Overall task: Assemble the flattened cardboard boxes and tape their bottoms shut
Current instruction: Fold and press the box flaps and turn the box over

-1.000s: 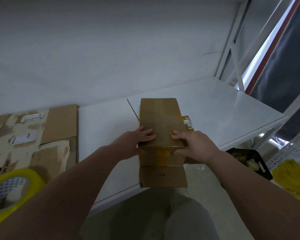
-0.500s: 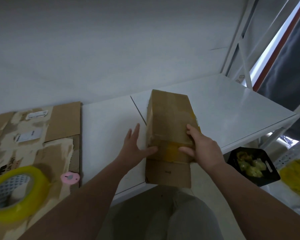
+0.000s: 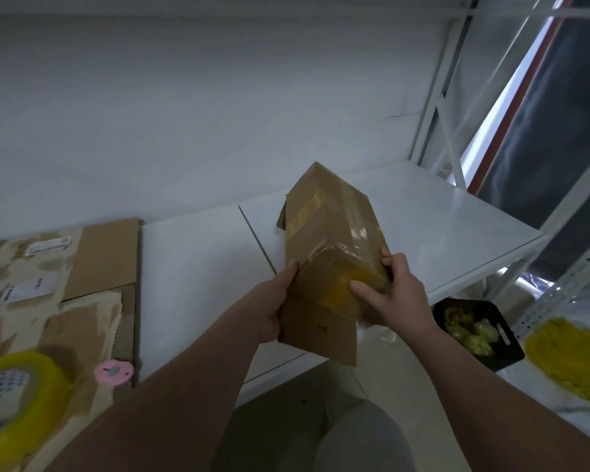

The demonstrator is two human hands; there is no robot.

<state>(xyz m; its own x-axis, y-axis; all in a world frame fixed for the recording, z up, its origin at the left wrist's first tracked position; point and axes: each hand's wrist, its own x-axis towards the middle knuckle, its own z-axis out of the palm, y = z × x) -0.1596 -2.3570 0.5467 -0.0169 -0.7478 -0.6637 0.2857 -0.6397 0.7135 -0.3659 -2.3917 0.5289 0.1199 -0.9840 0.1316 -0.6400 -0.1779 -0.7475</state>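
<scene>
A brown cardboard box [image 3: 334, 233] sits in the centre of the frame, held over the white counter [image 3: 201, 267]. Its long axis runs from the near end at lower centre up and away to a far corner at upper centre, and the whole box is rolled to one side so that an edge faces up. Yellow tape shows on the near end and on the left face. A loose flap hangs down from the near end past the counter's front edge. I cannot tell whether the far end touches the counter.

At the lower right a black tray [image 3: 506, 350] holds pale yellowish pieces, too blurred to name.

Both hands grip the box's near end. The left hand [image 3: 271, 310] clasps the left side, with its thumb lying up along the edge. The right hand [image 3: 397, 296] wraps the right side, with its thumb pressed across the taped end face and its fingers curled over the upper edge.

At the left of the frame flattened cardboard [image 3: 99, 253] lies on the counter. A yellow tape roll [image 3: 48, 386] is at the lower left, with a small pink object [image 3: 113, 371] just beside it.
</scene>
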